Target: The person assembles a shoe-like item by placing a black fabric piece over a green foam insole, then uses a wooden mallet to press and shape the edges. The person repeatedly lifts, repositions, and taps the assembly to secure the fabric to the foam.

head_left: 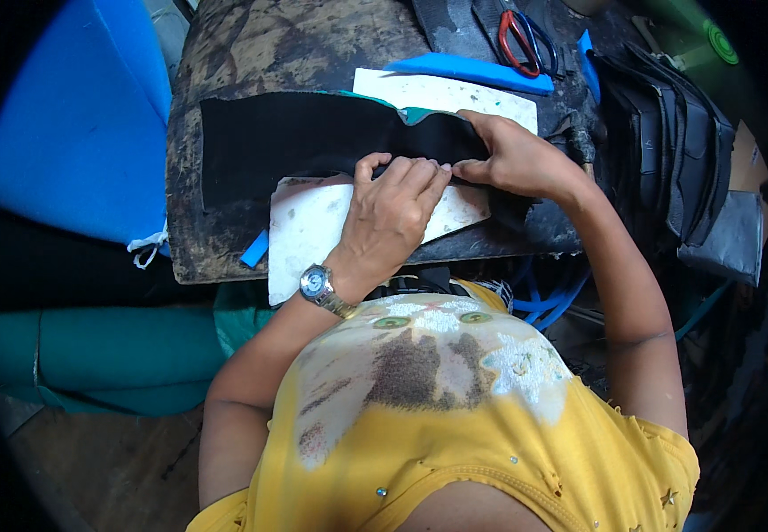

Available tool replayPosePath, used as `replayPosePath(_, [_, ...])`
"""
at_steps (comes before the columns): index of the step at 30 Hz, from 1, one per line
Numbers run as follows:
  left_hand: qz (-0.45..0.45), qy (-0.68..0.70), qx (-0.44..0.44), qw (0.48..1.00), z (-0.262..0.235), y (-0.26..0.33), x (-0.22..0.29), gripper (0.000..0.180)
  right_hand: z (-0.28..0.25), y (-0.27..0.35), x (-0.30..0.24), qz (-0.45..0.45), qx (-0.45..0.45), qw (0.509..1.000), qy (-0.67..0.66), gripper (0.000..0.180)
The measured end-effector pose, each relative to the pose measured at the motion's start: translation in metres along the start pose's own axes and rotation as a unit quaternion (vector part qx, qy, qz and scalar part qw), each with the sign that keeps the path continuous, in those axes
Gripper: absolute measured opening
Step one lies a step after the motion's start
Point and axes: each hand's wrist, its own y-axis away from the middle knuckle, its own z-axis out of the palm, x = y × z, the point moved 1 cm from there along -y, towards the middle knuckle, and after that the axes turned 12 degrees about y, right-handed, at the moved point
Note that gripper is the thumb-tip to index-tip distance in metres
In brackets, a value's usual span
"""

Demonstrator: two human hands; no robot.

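A long black fabric piece (295, 142) lies across a worn dark worktable (251, 44). My left hand (393, 213), with a metal watch on the wrist, pinches the fabric's lower edge with its fingertips. My right hand (512, 160) presses on the same edge just to the right, thumb meeting the left fingers. Under the fabric's lower edge lies a white board (313, 239); another white board (455, 93) with a teal layer shows above it.
A blue foam strip (472, 71) and red- and blue-handled scissors (526, 40) lie at the table's back. Black bags (667, 142) are stacked on the right. A blue foam sheet (82, 124) and a teal roll (109, 355) sit to the left.
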Motion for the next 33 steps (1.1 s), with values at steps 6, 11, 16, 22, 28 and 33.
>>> replayPosePath(6, [-0.024,-0.004,-0.001,1.0,0.001,-0.002,0.004,0.038,0.006,0.011,-0.008,0.013,0.031,0.993,0.118,0.044])
replayPosePath(11, [0.021,0.019,0.015,0.999,0.004,-0.008,0.001,0.037,0.002,-0.005,-0.009,0.055,-0.031,0.978,0.197,0.041])
replayPosePath(16, [0.048,0.058,-0.022,0.997,-0.004,-0.004,-0.01,0.039,-0.014,-0.019,0.011,0.159,-0.067,0.985,0.021,0.049])
replayPosePath(22, [0.03,0.019,-0.032,0.999,-0.026,0.004,-0.019,0.036,0.0,0.029,0.016,0.119,-0.003,0.911,-0.394,0.065])
replayPosePath(28, [0.028,-0.012,-0.029,0.999,-0.02,0.0,-0.014,0.036,0.053,0.041,-0.013,0.07,0.234,0.959,-0.145,0.065])
replayPosePath(33, [0.019,-0.034,-0.04,0.998,-0.019,0.003,-0.013,0.038,0.054,0.024,-0.018,0.046,0.307,0.94,-0.143,0.019])
